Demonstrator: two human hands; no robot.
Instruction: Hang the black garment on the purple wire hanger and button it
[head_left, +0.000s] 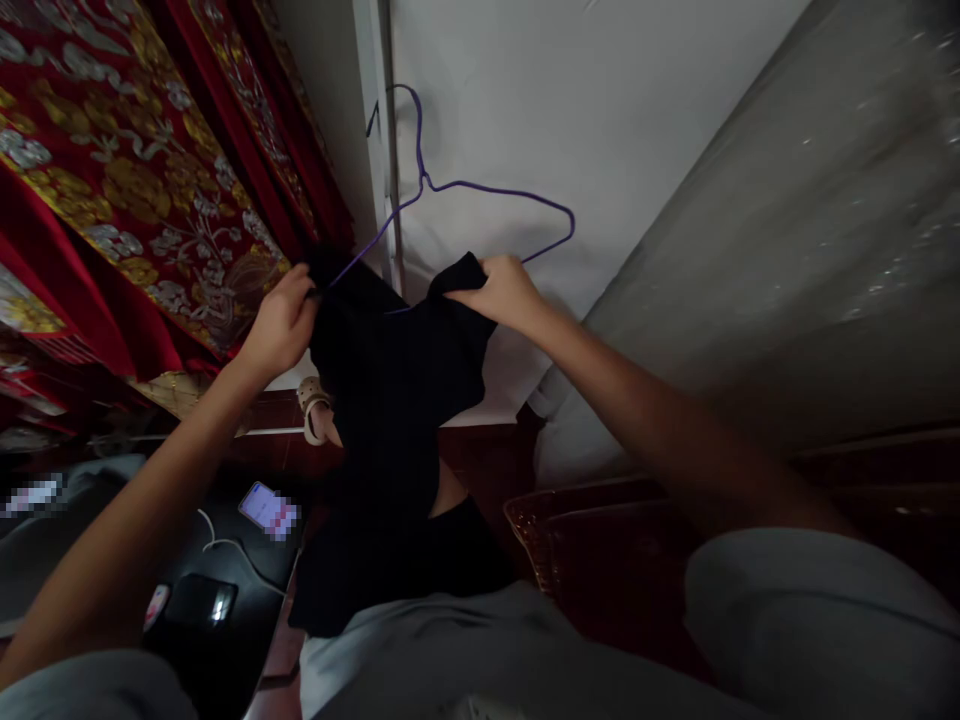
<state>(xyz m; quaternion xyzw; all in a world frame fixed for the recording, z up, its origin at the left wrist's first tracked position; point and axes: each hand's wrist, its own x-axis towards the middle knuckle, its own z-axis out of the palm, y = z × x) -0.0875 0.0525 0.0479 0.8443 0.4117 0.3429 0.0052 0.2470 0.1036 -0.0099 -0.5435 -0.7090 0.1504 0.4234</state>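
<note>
A black garment hangs down in front of me, partly on a thin purple wire hanger. My left hand is closed on the garment's left shoulder, where the hanger's left arm goes into the cloth. My right hand pinches the garment's right shoulder just below the hanger's right arm. The hanger's hook stands up against the white wall. The lower part of the garment rests on my grey-clothed lap.
A red and gold patterned curtain fills the left. A dark surface at lower left carries a lit phone with a white cable and a second dark phone. A grey cloth-covered slope rises at right. A sandal lies on the dark red floor.
</note>
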